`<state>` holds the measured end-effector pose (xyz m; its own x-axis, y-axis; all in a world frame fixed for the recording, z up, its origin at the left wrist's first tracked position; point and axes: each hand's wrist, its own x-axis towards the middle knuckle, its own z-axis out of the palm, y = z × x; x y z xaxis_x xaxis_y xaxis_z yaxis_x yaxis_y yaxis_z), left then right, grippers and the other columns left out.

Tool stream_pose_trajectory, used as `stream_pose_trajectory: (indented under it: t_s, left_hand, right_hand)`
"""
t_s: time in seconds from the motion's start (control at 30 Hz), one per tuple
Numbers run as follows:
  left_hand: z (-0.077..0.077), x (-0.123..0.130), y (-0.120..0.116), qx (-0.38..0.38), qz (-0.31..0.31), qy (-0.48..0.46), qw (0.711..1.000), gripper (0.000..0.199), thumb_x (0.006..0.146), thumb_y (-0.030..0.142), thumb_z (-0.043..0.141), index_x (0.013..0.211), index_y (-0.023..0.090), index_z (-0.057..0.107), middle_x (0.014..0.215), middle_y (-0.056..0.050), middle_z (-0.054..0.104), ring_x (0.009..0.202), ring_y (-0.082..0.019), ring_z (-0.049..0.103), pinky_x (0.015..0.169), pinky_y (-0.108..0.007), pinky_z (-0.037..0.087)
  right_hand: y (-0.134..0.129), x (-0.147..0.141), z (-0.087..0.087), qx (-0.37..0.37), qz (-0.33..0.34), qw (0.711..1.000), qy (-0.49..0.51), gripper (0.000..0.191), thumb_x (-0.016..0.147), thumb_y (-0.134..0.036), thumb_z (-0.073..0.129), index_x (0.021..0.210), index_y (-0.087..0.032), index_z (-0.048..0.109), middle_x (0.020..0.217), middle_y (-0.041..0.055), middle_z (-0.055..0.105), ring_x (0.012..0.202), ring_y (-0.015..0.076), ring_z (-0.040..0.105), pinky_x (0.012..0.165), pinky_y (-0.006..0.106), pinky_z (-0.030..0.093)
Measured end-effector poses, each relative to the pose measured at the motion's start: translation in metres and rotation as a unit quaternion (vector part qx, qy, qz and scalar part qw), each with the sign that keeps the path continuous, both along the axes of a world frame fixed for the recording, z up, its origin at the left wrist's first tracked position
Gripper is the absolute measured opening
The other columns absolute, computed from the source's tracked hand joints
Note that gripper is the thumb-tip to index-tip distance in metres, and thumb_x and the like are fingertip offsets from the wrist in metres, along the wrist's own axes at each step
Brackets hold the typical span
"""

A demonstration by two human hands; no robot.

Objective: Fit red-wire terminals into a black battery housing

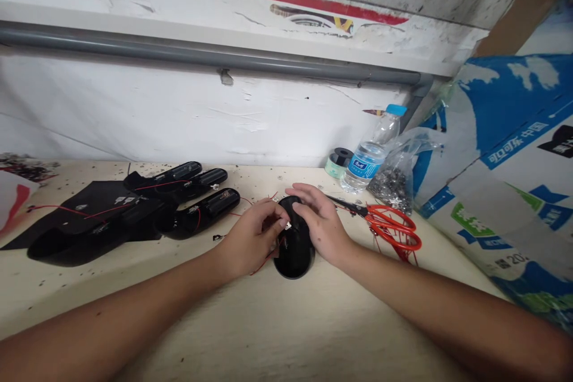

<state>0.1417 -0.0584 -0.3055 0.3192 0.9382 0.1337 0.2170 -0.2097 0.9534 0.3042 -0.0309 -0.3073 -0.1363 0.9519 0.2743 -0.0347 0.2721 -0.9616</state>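
Observation:
My left hand (253, 234) is closed in a pinch, with a small whitish piece (287, 226) at the thumb and fingertip. Just below that hand a red wire shows, partly hidden by the fingers. In front of me stands a glossy black hollow plastic shell (293, 259), its rounded end towards me. My right hand (323, 224) grips the far right side of this shell, thumb over its upper part and fingers stretched past its far end. Fingers hide part of the shell's inside.
Several similar black shells (210, 209) with red wires lie left, some on a black sheet (85, 194). To the right are red-handled scissors (394, 227), a water bottle (364, 161), a round tub (339, 161), a bag of small metal parts (394, 182) and a large blue-white package (505, 161).

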Motion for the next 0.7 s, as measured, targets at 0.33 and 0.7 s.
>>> stream_pose_trajectory:
  t_s: [0.33,0.7]
  left_hand:
    - [0.0019,-0.0014,0.0026,0.098,0.032,0.085,0.991,0.014,0.094,0.022,0.047,0.09,0.018,0.059,0.089,-0.004,0.057,0.082,-0.018,0.057,0.075,-0.032,0.048]
    - [-0.0003,-0.0005,0.0016,0.138,0.054,0.114,0.982,0.008,0.091,0.019,0.053,0.087,0.018,0.06,0.086,-0.004,0.062,0.081,-0.018,0.061,0.073,-0.031,0.048]
  right_hand:
    - [0.0027,0.0007,-0.0025,-0.013,0.01,1.0,0.004,0.038,0.077,-0.025,0.06,0.115,-0.023,0.06,0.125,0.0094,0.068,0.119,0.0225,0.062,0.106,0.043,0.044]
    - [0.0009,0.0007,0.0009,0.017,0.005,0.998,-0.053,0.035,0.073,-0.02,0.054,0.106,-0.022,0.065,0.107,0.0046,0.072,0.092,0.0191,0.067,0.084,0.035,0.054]
